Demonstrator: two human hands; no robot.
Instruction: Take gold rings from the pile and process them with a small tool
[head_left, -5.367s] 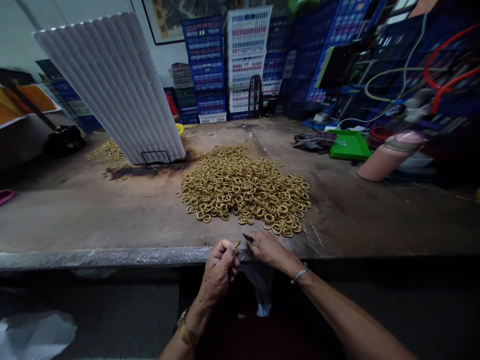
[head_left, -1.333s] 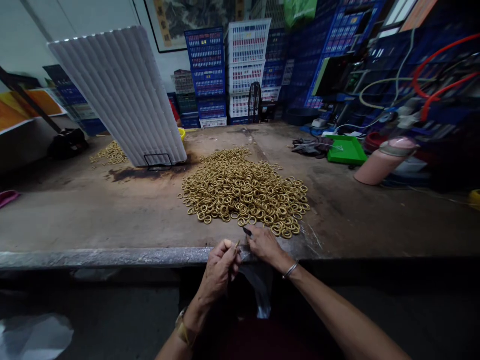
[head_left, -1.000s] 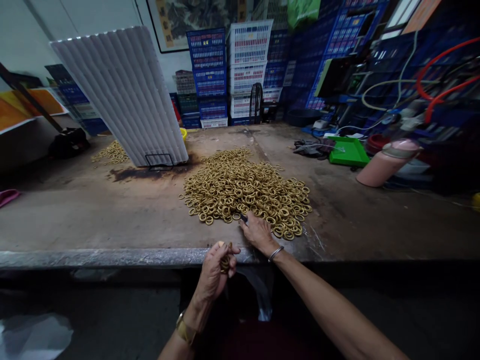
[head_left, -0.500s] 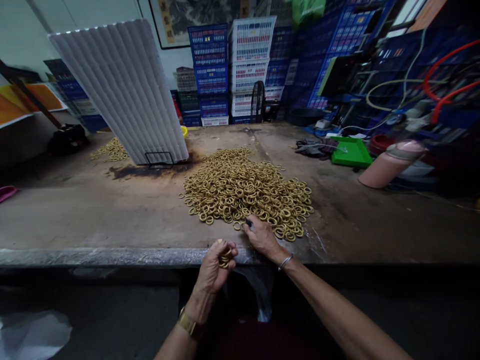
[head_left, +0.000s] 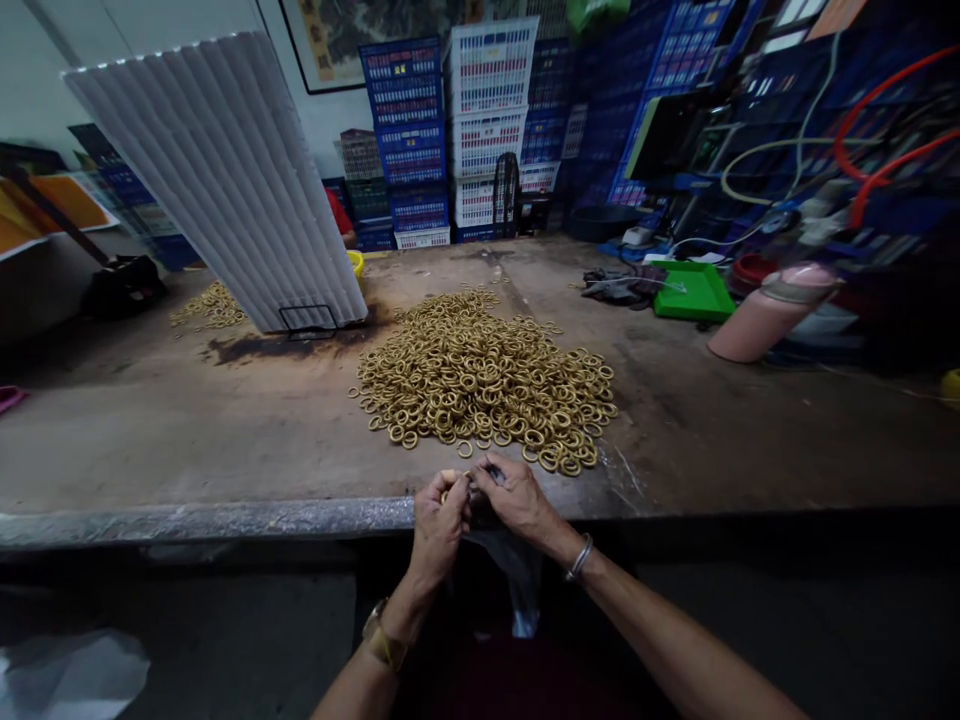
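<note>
Brass-coloured rings (head_left: 480, 370) lie in a broad pile on the table just beyond my hands. My left hand (head_left: 439, 520) is closed round several of these rings, mostly hidden by the fingers, with one edge showing at the fingertips. Right beside it, my right hand (head_left: 517, 500) is pinched closed, its fingertips meeting those of my left. A small dark object (head_left: 495, 476) shows between the fingers of my right hand; its kind cannot be made out. Both hands are over the table's front edge.
A corrugated white panel (head_left: 225, 180) leans in a black wire stand (head_left: 307, 322) at the left. Another ring heap (head_left: 210, 305) lies behind it. To the right are a green tray (head_left: 694, 292) and a pink bottle (head_left: 772, 315). Stacked crates (head_left: 409, 135) stand beyond the table.
My right hand has drawn back from the pile's near edge to my left hand. My left hand has turned and closed more over its rings, and the fingertips now meet.
</note>
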